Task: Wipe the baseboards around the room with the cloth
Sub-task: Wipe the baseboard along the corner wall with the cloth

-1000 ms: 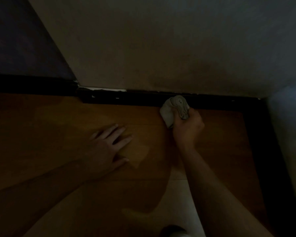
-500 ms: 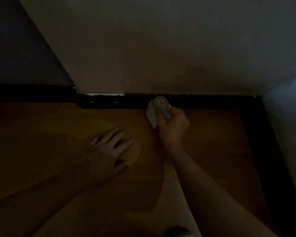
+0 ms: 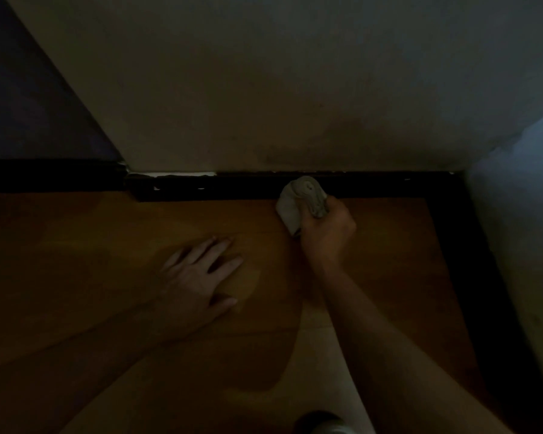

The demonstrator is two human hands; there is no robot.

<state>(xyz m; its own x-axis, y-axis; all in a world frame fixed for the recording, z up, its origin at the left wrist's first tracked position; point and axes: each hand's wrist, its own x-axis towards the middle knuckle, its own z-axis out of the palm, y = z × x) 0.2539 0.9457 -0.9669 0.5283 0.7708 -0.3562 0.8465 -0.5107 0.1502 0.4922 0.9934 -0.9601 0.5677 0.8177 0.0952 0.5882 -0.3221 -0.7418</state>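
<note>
Orange-brown wood floor (image 3: 76,245); pale wall (image 3: 264,89) behind; bluish wall (image 3: 521,214) at right.

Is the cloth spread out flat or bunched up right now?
Bunched up. The cloth is a wadded lump gripped in the right hand, pressed against the dark baseboard, with folds showing on top.

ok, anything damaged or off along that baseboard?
Yes. Left of the cloth, the dark baseboard looks chipped: pale flecks on its face and a ragged pale strip along its top edge, near the wall corner. Too dark to say more. The right hand holds the cloth against it.
</note>
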